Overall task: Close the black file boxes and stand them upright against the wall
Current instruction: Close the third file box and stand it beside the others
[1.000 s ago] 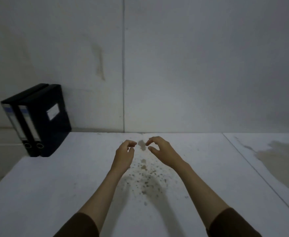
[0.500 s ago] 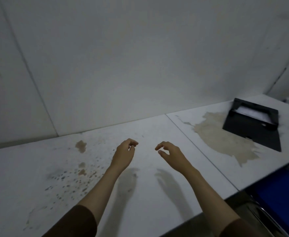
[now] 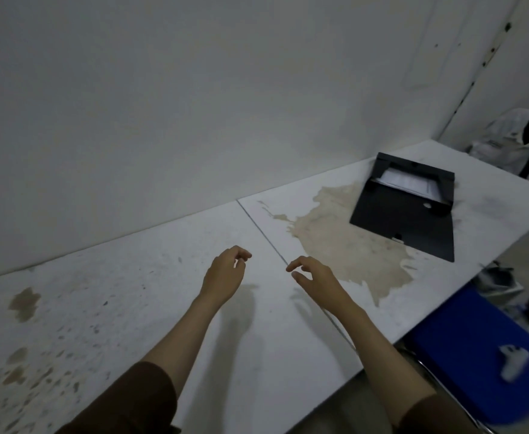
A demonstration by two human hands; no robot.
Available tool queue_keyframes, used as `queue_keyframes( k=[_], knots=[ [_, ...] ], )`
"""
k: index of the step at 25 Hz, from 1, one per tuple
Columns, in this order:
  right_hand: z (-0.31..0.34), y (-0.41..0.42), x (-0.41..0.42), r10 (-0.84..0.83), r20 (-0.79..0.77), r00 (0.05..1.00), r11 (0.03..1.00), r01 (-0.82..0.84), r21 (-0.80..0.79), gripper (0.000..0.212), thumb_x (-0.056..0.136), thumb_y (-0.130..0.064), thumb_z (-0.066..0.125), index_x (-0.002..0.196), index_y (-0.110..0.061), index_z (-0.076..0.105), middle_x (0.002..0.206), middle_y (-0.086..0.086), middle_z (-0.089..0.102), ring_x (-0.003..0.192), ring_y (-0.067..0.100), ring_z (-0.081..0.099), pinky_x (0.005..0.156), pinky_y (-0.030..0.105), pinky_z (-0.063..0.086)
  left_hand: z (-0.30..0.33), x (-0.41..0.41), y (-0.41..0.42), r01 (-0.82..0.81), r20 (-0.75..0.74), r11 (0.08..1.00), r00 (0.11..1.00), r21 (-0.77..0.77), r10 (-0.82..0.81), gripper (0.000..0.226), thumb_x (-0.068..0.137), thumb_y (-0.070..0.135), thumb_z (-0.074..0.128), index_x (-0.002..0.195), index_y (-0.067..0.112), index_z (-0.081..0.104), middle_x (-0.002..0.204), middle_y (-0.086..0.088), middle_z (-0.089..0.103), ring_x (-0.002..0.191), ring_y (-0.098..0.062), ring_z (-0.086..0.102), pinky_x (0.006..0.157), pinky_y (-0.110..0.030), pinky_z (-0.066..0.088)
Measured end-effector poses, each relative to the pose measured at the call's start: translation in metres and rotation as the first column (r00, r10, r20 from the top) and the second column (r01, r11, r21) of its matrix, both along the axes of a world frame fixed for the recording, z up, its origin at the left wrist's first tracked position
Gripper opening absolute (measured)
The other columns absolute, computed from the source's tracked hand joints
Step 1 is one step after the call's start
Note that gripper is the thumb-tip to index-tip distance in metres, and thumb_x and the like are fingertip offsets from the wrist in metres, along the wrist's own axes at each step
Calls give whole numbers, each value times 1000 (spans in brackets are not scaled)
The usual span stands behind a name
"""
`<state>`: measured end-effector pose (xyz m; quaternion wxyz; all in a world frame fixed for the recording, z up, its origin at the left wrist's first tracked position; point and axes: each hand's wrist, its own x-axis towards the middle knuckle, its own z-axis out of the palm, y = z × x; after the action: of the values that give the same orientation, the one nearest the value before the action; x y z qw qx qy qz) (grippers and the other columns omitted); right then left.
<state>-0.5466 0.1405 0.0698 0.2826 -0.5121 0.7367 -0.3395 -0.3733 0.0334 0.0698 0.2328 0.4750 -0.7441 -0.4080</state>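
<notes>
Hands hover empty — left hand (image 3: 224, 274) and right hand (image 3: 314, 277), fingers loosely curled, well apart from the open black file box (image 3: 405, 214) lying flat on the white table (image 3: 163, 245) near the wall (image 3: 225, 104). Its white papers (image 3: 408, 181) look loose — a hasty tilt upright could spill them.

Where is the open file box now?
In the head view, the file box lies open on the table's far right, beside the tan stain, beyond the right hand.
</notes>
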Motion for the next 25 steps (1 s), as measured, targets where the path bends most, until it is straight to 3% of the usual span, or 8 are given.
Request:
queue_keyframes(
  k=[5,10,14,20,25],
  knots=[
    [-19,-3,-60,-38,22,999,999,38,9,16,93,-14,49,103,-15,61,115,-3,54,111,10,45,91,24,32,-11,-64,0,46,57,999,997,19,-47,28,89,10,38,101,18,62,114,-2,65,108,-19,57,99,-43,45],
    [-39,-6,-148,-2,-9,1000,999,2,50,17,92,-12,50,105,-12,61,122,2,55,102,6,43,89,21,32,-29,-139,-2,9,59,999,998,51,-12,27,90,11,39,101,19,62,113,-1,64,108,-19,57,99,-44,45],
    [-59,-8,-237,23,-66,998,996,-17,89,17,91,-10,51,104,-14,60,125,6,53,113,15,49,93,22,32,-44,-206,2,-34,70,996,997,77,29,28,90,10,38,102,19,62,113,-1,64,108,-18,57,99,-41,45],
    [-89,-1,-346,40,-191,981,971,7,238,38,88,-11,53,125,-13,46,139,11,40,125,29,43,99,41,40,-70,-284,18,-10,171,991,985,134,-13,30,92,10,39,115,14,58,127,-6,57,119,-22,51,100,-34,40],
    [-100,6,-414,-10,-316,949,938,118,325,60,87,-15,55,140,-11,28,153,16,21,140,32,20,110,52,28,-93,-326,33,115,316,969,931,218,-182,44,94,9,37,138,6,37,152,-12,30,140,-25,28,114,-31,21]
  ],
)
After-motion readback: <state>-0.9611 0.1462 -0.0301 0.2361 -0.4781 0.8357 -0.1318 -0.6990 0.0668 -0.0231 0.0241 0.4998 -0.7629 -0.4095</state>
